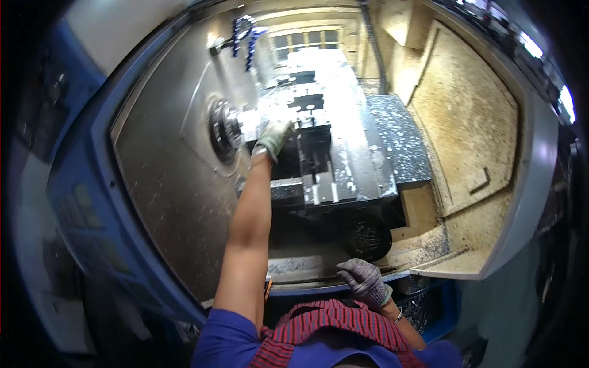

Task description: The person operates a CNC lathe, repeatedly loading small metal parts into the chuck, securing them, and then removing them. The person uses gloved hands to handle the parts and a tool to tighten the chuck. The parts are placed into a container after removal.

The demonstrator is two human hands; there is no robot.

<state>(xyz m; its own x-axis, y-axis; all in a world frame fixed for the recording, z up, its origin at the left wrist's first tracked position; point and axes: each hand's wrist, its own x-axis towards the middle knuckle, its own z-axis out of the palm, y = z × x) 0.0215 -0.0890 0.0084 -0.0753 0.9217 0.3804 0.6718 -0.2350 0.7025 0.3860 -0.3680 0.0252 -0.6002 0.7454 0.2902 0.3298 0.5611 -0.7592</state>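
My left arm reaches far into a lathe. My left hand [275, 136], in a pale greenish-grey work glove, is between the round metal chuck [224, 127] and the tool slide [317, 136] with its dark tool blocks. Its fingers look bent inward; strong glare hides what they hold, if anything. Nearer my body, my right hand [365, 282], in a grey knitted glove, hovers by the front sill [307, 287] of the machine. Its fingers are loosely bent and somewhat apart, with nothing visible between them. Whether it touches the sill I cannot tell.
Blue segmented coolant hoses [250, 49] hang above the chuck. A chip-flecked dark cover [397, 138] lies right of the slide. The yellowish enclosure wall [469, 116] stands at right, the blue door frame [92, 184] at left. A blue bin [451, 306] sits below my right hand.
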